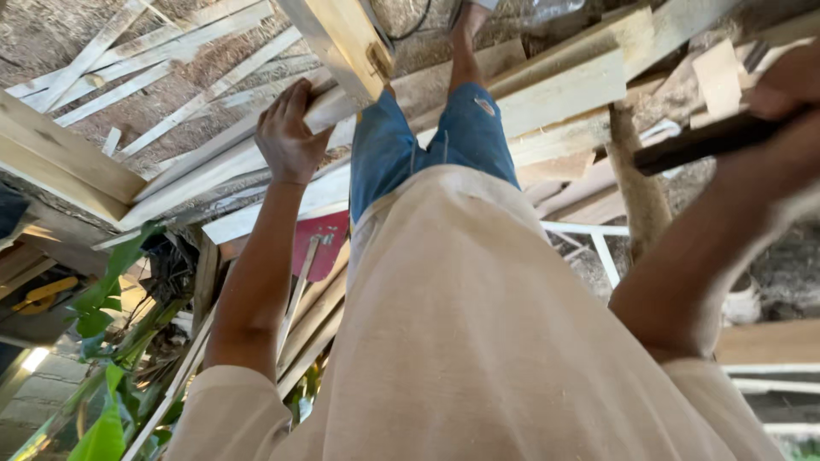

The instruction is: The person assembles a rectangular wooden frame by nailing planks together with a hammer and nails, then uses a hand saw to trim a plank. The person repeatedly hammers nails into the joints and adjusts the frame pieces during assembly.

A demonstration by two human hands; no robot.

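Right hand: our right hand [790, 85] wraps a dark tool handle [709, 141] at the frame's right edge.
Left hand: our left hand [289, 132] grips the pale wooden plank [342, 34], fingers curled over its edge.
Beyond: offcut strips [128, 60] lie scattered on the sawdust floor [51, 34].

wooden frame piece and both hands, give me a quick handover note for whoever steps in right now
Left hand: gripping the end of a pale wooden batten just under the upright timber frame piece, holding it against the stacked planks.
Right hand: closed on a dark tool handle, raised to the right; the tool's working end is not in view.
Things: a foot rests on the planks by the frame piece. Loose strips lie on the sawdust-covered ground.
Done: batten held in place at the frame.
Left: the tool is apart from the wood, nothing struck or cut here yet.
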